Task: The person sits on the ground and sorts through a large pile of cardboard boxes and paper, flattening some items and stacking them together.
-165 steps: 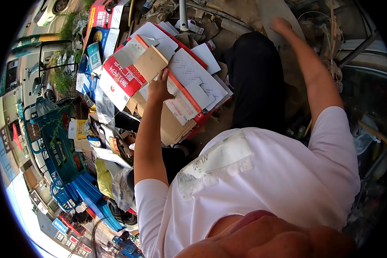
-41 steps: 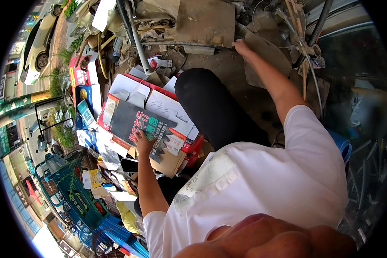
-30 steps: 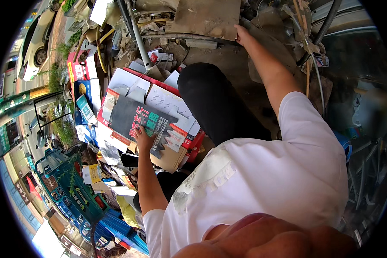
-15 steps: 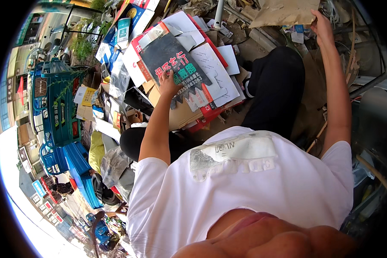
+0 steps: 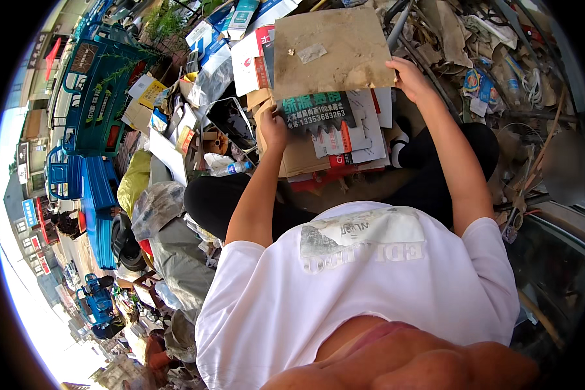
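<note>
My right hand (image 5: 406, 78) grips the right edge of a dirty brown cardboard sheet (image 5: 331, 45), held over a stack of flattened cardboard. Beneath it, a dark board (image 5: 322, 117) with coloured print lies on white, red and brown pieces (image 5: 367, 143). My left hand (image 5: 273, 127) is closed at the left edge of the dark board, its fingertips partly hidden. The stack sits between my bent legs (image 5: 455, 149), in dark trousers.
Scrap, cardboard and plastic bags (image 5: 162, 208) pile up on my left, with a plastic bottle (image 5: 231, 168). Beyond are a teal three-wheeled cart (image 5: 91, 104) and blue panels (image 5: 97, 214). Metal tubes, sticks and debris (image 5: 487, 84) crowd the right, beside a dark glassy panel (image 5: 546, 260).
My right hand has brought the brown sheet from the upper right leftward over the stack, covering much of the dark board. My left hand is now at that board's edge. The view has turned.
</note>
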Tool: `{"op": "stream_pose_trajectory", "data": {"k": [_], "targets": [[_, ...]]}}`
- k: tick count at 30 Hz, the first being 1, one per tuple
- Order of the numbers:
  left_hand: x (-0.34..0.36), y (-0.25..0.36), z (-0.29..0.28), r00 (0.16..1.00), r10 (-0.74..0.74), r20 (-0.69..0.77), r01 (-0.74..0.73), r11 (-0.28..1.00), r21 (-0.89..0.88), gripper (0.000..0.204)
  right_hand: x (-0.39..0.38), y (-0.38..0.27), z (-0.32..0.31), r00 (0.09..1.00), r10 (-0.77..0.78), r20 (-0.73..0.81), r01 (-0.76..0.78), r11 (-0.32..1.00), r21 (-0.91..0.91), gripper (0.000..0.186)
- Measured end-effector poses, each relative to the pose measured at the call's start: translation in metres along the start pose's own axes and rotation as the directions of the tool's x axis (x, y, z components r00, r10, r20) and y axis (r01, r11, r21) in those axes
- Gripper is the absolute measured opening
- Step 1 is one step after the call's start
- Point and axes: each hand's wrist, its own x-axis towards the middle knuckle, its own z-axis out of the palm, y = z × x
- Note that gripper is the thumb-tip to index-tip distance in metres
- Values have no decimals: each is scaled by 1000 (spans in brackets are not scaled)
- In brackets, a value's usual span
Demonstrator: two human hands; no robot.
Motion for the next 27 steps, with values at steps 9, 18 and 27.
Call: {"op": "stream_pose_trajectory", "data": {"k": [9, 18, 27], "targets": [[30, 53, -39, 956, 261, -134, -208, 925, 317, 36, 30, 146, 40, 999, -30, -19, 15, 836, -548, 46], [52, 106, 28, 772, 38, 635, -571, 480, 666, 88, 26, 130, 87, 963, -251, -100, 74, 602, -795, 41], [65, 48, 59, 692, -92, 716, -589, 501, 634, 94, 66, -9, 29, 926, -207, 316, 378, 507, -775, 25]]}}
